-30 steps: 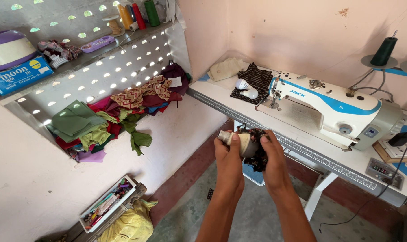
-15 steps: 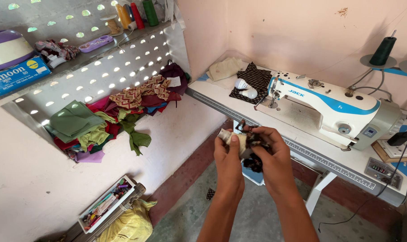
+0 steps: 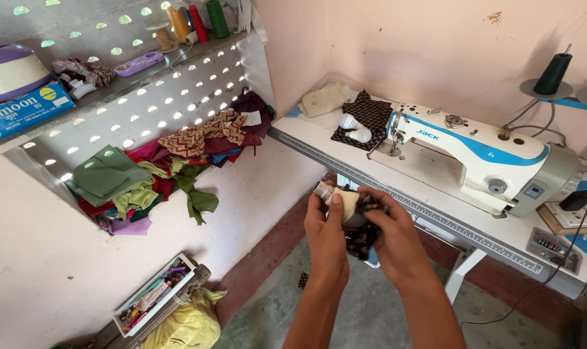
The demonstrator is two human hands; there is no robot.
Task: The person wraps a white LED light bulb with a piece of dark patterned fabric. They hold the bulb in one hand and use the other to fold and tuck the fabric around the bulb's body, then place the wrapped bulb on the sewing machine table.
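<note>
Both my hands are raised in front of the sewing table, holding one small fabric piece (image 3: pixel 353 208) that is cream on one side and dark patterned on the other. My left hand (image 3: pixel 326 236) pinches its cream end with the thumb on top. Gripping the dark patterned part, which hangs down between the palms, is my right hand (image 3: pixel 397 242). A white and blue sewing machine (image 3: pixel 474 152) stands on the white table (image 3: pixel 345 161) just beyond my hands.
A dark patterned cloth (image 3: pixel 371 116) with a white bulb (image 3: pixel 355 126) lies left of the machine. Folded coloured fabrics (image 3: pixel 157 171) fill a wall ledge at left. Thread cones (image 3: pixel 196 22) stand on the upper shelf. A tray of small items (image 3: pixel 154 300) and a yellow bag (image 3: pixel 186 326) sit on the floor.
My hands have stayed in front of the table while working the fabric piece; the fingers have shifted and the cloth is bunched tighter between them.
</note>
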